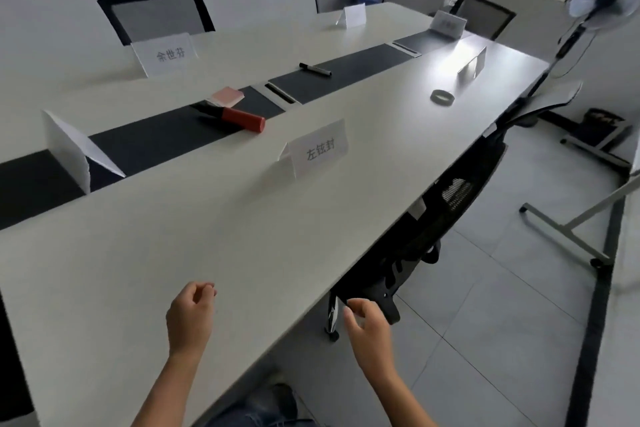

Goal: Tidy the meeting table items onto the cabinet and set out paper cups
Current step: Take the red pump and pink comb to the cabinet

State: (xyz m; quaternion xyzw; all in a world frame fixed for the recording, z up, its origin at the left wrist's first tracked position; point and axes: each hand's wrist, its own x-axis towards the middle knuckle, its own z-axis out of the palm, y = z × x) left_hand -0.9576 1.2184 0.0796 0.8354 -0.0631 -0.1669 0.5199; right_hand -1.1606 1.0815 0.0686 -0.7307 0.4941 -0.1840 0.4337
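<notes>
Standing well ahead and to the left of the left hand, a folded white card (67,149) sits on the dark strip (156,139) that runs down the middle of the worktop (138,236). Farther off, past the strip, a printed name card (166,54) faces this way in front of a mesh-backed chair (156,14).

The left hand (190,315) hovers above the near part of the worktop, fingers loosely curled and holding nothing. Straight ahead of it and well apart, a pink sticky-note pad (227,97) lies on the strip. A red marker (242,119) lies just beside the pad, on its near side. Beyond these, ahead of the gap between the two hands, a black marker (315,69) lies across the strip. Nearer, a second name card (317,149) stands on the pale surface.

The right hand (370,333) hangs past the worktop's near edge, over the floor. Its fingers are relaxed and slightly bent, and it grips nothing. It is close to the base of a black office chair (450,218) that is pushed under the worktop.

Far ahead and to the right of this hand, a dark tape ring (442,96) lies flat. Three more folded cards (355,16) (448,23) (472,64) stand around the far end, their print too blurred to read. A standing fan (602,4) is beyond the far right corner.
</notes>
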